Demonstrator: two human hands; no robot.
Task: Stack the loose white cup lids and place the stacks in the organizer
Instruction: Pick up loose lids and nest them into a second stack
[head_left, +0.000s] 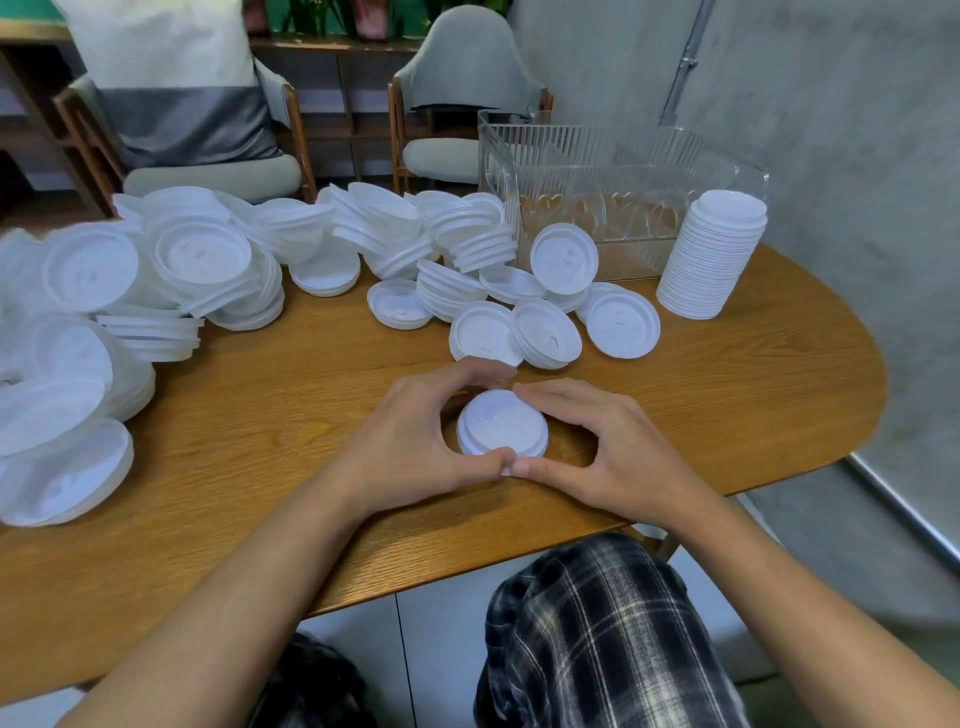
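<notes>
Left hand (410, 447) and right hand (618, 452) encircle the short lid stack (503, 423).

Matt white plastic lids (503, 423), seemingly; wood-grain table (270, 415).

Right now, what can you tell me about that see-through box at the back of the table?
The clear organizer is a rectangular bin, seemingly ribbed see-through plastic, open on top, with heart shapes low on its front and what looks like an inner divider. It stands upright at the far right of the wooden table. No lids show inside. A tall stack of lids stands at its front right corner and a tilted lid leans by its front; contact cannot be told.
</notes>
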